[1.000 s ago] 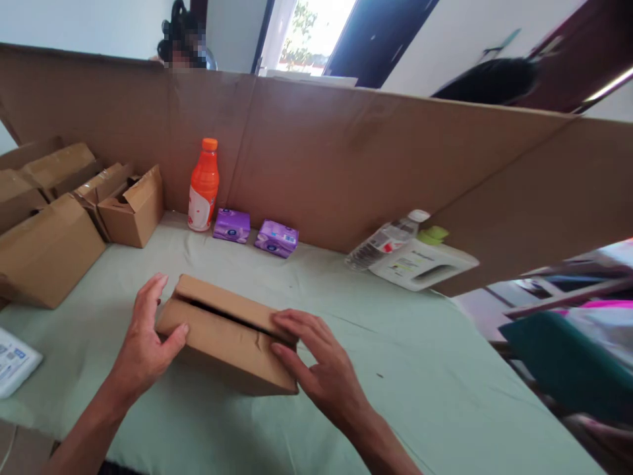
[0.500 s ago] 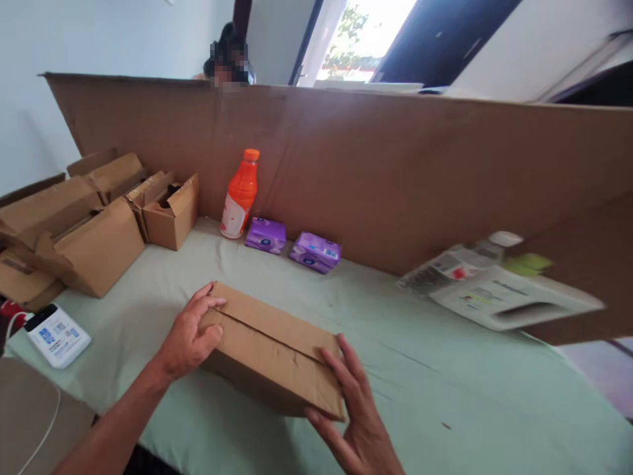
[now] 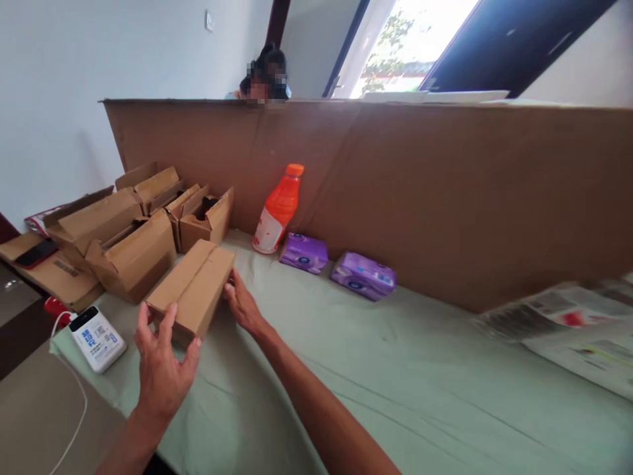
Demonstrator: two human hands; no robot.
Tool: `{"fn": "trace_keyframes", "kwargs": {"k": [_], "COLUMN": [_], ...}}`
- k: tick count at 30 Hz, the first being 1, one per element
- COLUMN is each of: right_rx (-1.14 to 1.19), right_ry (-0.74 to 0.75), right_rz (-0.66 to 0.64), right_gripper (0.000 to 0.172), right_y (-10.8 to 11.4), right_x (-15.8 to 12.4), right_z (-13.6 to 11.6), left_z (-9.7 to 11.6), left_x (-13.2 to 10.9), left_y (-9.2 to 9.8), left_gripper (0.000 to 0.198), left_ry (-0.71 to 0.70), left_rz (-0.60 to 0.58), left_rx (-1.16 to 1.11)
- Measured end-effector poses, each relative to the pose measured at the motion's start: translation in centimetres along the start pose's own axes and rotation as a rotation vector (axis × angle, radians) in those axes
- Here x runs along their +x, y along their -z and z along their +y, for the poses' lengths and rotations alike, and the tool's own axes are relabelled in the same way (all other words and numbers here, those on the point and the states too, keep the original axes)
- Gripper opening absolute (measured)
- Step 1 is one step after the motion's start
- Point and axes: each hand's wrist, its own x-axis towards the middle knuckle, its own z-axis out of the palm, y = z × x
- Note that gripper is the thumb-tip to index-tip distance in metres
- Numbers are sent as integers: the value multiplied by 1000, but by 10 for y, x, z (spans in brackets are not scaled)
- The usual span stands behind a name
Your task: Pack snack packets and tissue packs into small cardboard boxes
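Note:
A closed cardboard box (image 3: 195, 280) is between my hands at the left part of the table, its top flaps folded together along a seam. My left hand (image 3: 165, 363) grips the near end, fingertips on the top edge and thumb at the corner. On the box's right side, towards the far end, my right hand (image 3: 242, 300) presses with its fingers partly hidden behind the edge. Whether the box rests fully on the cloth, I cannot tell. Just beyond it stand an open-topped cardboard box (image 3: 136, 254) and a smaller open box (image 3: 202, 227).
An orange bottle (image 3: 279, 211) and two purple packs (image 3: 304, 254) line the cardboard partition (image 3: 420, 198). A white power bank (image 3: 97, 340) with a cable lies at the left edge. Clear and white containers (image 3: 583, 343) lie at right. A person (image 3: 267, 76) is behind the partition.
The closed box has moved left and turned, from lying crosswise in front of me to beside the open boxes. Both hands have travelled with it. The view has shifted left.

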Motion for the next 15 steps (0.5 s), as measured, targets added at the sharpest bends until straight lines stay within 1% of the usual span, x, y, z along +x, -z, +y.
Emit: {"fn": "trace_keyframes", "kwargs": {"k": [2,3,4,6,9,11,13,15], "right_rx": [-61,-95,-131,-207,-308,-361,-403,-437], "right_ry": [-27,-38,-43,-43,-34,-32,-29,-27], "right_rz": [-22,-39,-59,-107,-184,-230,-269,-299], "right_gripper": [67,66,65,63,63,66,68,67], "right_y": [-34,-47,-57,-70,-72,-69,-67,-65], "right_x": [8,8,6,-1,-9,-10,-9,-11], "right_z": [-1,-3,-5,-10,-19,-24,-29,-35], "left_z": [-11,-16,-22,-32,-43,-49,-52,-53], "left_x": [14,21,28,39,47,42,30,8], "left_y": [-11,-16,-20,-28,-37,-41,-43,-41], "left_gripper": [57,57,57,59,68,75,81,83], "left_ry": [27,43,61,93,134,169,220,262], "left_rz": [48,70,90,116,116,111,115,111], "left_rx": [11,8,1,-21,-75,-136,-214,-279]}}
